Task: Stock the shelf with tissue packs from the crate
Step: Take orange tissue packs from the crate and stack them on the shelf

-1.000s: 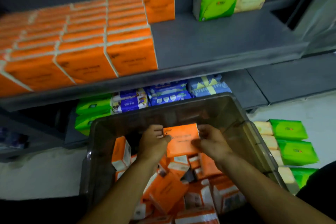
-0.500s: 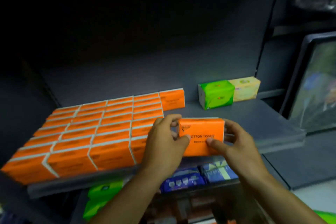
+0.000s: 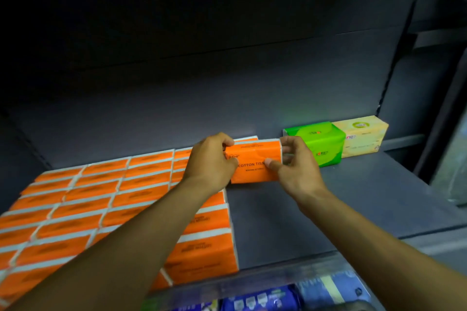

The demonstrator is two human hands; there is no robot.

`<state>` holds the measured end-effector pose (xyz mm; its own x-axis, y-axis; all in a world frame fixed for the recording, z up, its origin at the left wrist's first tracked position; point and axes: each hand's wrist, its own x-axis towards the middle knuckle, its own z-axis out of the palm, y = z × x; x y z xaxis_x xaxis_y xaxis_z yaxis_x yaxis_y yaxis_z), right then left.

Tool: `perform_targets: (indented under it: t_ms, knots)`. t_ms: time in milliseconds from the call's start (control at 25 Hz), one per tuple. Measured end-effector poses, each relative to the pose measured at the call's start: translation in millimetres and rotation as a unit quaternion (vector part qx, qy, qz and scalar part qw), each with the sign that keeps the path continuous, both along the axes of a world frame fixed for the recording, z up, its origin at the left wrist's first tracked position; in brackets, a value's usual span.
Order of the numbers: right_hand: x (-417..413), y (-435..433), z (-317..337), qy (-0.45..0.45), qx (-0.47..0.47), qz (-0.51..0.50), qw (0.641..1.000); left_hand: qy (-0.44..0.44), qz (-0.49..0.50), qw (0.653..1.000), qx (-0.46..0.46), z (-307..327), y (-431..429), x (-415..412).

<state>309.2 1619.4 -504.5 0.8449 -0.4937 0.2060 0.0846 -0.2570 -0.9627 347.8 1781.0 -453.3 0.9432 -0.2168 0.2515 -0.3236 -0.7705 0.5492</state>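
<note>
An orange tissue pack stands upright at the back of the grey shelf, held between both hands. My left hand grips its left end, fingers curled over the top. My right hand pinches its right end, thumb on the front face. Rows of orange tissue packs fill the shelf's left half, and the held pack sits just right of them, in front of another orange pack at the back wall. The crate is out of view.
A green tissue pack and a pale yellow one stand at the shelf's back right. Bare grey shelf lies in front of them. Blue packs show on the shelf below. A dark upright post bounds the right side.
Both hands lifted the orange pack out of the crate, carried it up and back over the shelf, and now hold it near the back wall. The view rose, so the crate has left the frame.
</note>
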Motion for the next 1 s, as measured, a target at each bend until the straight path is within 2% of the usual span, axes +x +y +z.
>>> perform_targets:
  t_ms: [240,520,800,1000]
  knots:
    - [42,-2,-33,0.032,-0.008,0.002,0.999,-0.027,0.011,0.995,0.095,-26,-8,38]
    - [67,-2,-54,0.05,-0.069,-0.01,0.996,-0.046,0.017,0.987,0.151,-45,-10,54]
    - [72,4,-55,0.074,-0.101,-0.008,0.992,-0.05,0.022,0.979,0.195,-42,-6,52]
    - [62,2,-53,0.097,-0.136,-0.008,0.986,-0.04,0.018,0.982,0.182,-34,-3,43]
